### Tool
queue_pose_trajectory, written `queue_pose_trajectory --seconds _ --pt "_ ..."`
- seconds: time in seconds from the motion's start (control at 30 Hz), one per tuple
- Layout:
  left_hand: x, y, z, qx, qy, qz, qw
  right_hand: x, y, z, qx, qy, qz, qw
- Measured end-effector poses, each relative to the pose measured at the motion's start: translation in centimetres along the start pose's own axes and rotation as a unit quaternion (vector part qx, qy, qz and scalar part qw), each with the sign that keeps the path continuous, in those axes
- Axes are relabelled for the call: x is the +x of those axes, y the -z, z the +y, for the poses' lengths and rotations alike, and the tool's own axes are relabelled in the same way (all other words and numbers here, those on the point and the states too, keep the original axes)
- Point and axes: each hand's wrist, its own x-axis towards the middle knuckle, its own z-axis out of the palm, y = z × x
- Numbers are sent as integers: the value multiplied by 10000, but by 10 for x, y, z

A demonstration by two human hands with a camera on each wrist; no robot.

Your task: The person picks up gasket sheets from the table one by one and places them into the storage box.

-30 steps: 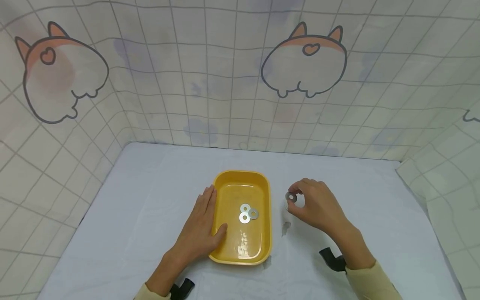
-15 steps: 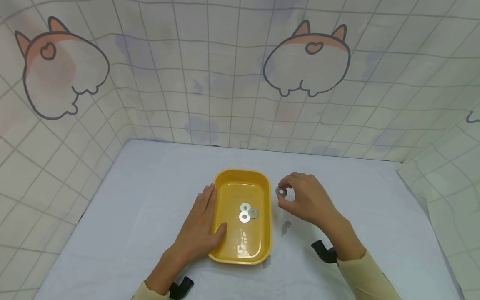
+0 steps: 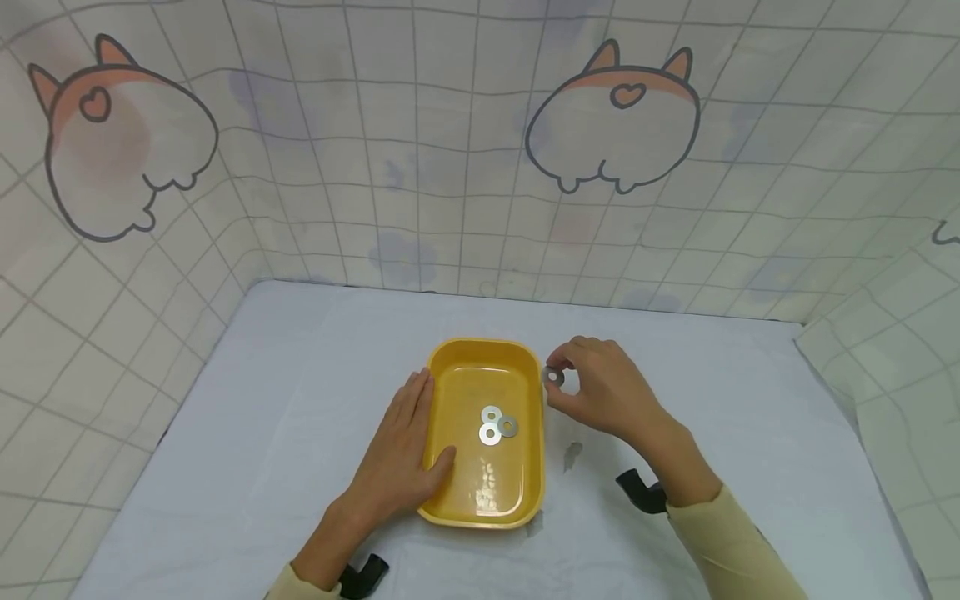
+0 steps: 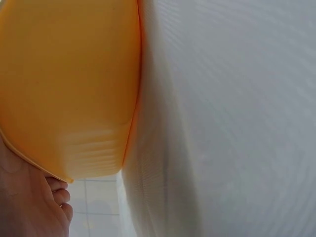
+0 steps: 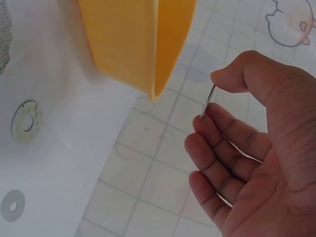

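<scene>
A flat metal washer (image 3: pixel 553 377) is pinched between the thumb and fingertips of my right hand (image 3: pixel 606 390), close to the right rim of a yellow tray (image 3: pixel 531 492). In the right wrist view the washer (image 5: pixel 207 102) shows edge-on. My left hand (image 3: pixel 397 450) rests along the tray's left rim, fingers straight, thumb reaching over the edge. Three washers (image 3: pixel 491 433) lie together on the tray floor, partly touching. Beyond the tray, the right wrist view shows one washer (image 5: pixel 27 122) and another washer (image 5: pixel 13 206) on the white cloth; the right hand hides them in the head view.
White cloth (image 3: pixel 315 358) covers the table around the tray. A grey mark (image 3: pixel 573 455) shows on it right of the tray. Grid-patterned curtain (image 3: pixel 435 167) with cartoon animals stands at the back and sides. Black wrist mounts (image 3: pixel 642 492) sit by both wrists.
My right hand has moved left and slightly away from me, carrying the washer from beside the tray to its right rim. The left hand and the washers in the tray stay put.
</scene>
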Motion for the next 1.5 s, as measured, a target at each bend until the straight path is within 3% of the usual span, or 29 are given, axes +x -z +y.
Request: queue_pose_trajectory --seconds 0.67,0.97,1.5 --pt "0 0 3 -63 44 38 10000 19 -1 -10 147 429 -314 9985" --pt "0 -1 2 39 -90 236 9997 27 -2 -16 115 574 -558 9967" --pt "0 -1 2 -13 -28 76 10000 30 -3 -24 -30 836 -599 9947"
